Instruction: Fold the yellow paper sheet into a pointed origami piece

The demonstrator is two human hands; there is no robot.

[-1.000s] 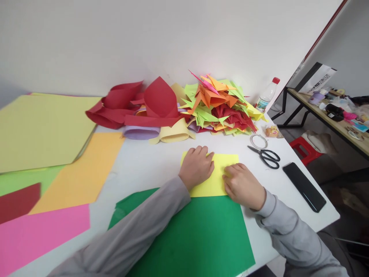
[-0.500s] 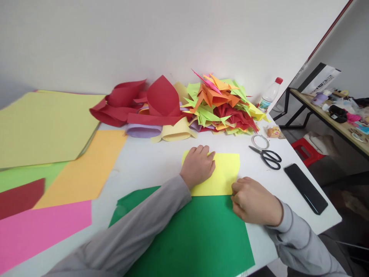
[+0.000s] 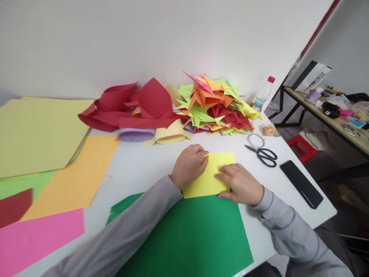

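Yellow sheet (image 3: 215,171) is pinned flat on the tabletop (image 3: 138,165) at the green sheet's (image 3: 187,234) far edge, pressed by left hand (image 3: 188,166), loosely curled, and right hand (image 3: 240,184), fingers flat, nothing gripped — likely so it cannot slide.

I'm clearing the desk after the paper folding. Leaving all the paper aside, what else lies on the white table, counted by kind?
Scissors: 1
Clear tape ring: 1
Black phone: 1
Plastic bottle: 1
Small wrapped packet: 1
Total: 5
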